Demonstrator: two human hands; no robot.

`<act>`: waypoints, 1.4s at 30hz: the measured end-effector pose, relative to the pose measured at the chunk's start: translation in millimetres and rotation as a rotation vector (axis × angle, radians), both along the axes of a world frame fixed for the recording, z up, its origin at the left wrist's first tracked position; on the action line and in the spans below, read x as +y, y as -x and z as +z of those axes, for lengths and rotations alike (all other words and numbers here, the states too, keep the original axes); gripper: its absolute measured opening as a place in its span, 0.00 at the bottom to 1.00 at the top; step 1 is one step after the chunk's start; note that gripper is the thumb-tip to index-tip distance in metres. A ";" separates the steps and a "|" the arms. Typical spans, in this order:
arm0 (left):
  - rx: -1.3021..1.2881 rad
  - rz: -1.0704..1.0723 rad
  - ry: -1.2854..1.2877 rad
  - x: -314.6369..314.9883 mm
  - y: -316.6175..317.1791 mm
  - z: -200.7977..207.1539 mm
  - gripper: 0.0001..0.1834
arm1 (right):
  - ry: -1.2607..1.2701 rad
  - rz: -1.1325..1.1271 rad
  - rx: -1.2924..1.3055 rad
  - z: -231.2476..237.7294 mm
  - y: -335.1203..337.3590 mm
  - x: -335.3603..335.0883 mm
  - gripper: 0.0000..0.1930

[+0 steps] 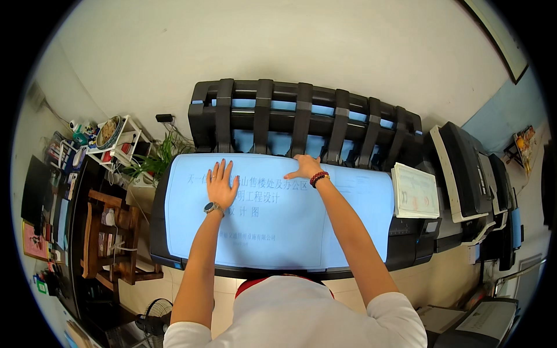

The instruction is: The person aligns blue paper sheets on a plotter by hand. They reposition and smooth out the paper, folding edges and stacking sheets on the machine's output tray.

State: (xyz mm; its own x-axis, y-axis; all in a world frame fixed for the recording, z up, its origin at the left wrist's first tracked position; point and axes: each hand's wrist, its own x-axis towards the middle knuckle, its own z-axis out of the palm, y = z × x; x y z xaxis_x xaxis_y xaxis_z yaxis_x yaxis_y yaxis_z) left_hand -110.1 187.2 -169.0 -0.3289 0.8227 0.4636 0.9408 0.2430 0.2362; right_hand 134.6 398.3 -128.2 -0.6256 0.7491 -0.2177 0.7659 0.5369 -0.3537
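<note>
A wide sheet of blue printed paper [290, 232] lies across the top of a large black plotter printer [400, 243]. My left hand [221, 184] rests flat on the sheet, left of its middle, with the fingers spread. At the sheet's far edge is my right hand [306, 167]; its thumb stretches out to the left, and its fingertips are partly hidden beside one of the printer's black straps. Behind the sheet rises the slatted black rack [301, 110], with more blue paper showing between its bands.
A stack of printed sheets [416, 191] sits on the printer's right end, beside a black and white office copier [461, 168]. To the left are a potted plant [159, 156], a wooden chair [110, 238] and a floor fan [154, 319]. A wall [278, 40] stands behind the rack.
</note>
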 end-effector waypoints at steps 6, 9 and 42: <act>0.002 0.003 -0.011 -2.6 -0.1 1.3 0.30 | -0.089 -0.041 0.030 10.4 1.1 -12.5 0.45; -0.004 -0.001 -0.024 -1.0 -2.5 4.2 0.31 | -0.171 -0.074 0.135 12.5 -4.0 -19.4 0.43; -0.060 -0.344 0.176 -9.7 51.9 151.3 0.54 | -0.485 0.349 0.557 116.7 -26.9 -71.3 0.18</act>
State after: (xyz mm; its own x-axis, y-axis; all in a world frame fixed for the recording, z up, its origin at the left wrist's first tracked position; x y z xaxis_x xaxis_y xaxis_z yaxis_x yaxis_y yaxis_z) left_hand -162.0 177.4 -17.7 -0.0421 0.9550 0.2937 0.9603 -0.0425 0.2758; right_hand 161.5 327.0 -11.5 -0.7612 0.4224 0.4922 0.3070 0.9031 -0.3003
